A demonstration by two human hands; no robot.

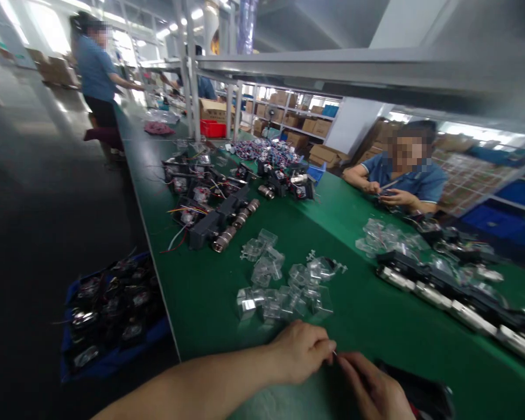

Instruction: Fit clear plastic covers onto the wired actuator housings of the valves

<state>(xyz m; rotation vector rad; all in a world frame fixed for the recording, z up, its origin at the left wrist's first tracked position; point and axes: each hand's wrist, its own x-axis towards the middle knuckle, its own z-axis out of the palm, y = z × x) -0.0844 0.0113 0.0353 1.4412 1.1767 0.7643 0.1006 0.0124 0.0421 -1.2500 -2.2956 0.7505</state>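
Both my hands meet low over the green bench (359, 303). My left hand (300, 350) is closed in a pinch, its fingertips on a tiny thin part too small to name. My right hand (374, 388) is also closed, its fingertips meeting the left's at the same small part. A black housing (424, 394) lies just under and right of my right hand. Several clear plastic pieces (284, 286) are scattered just beyond my hands.
Black motor assemblies with wires (210, 198) sit farther up the bench. A row of black and silver units (455, 291) runs along the right. A blue bin of parts (109, 315) stands on the floor at left. A seated person (402, 181) works opposite; another person (94, 70) stands far left.
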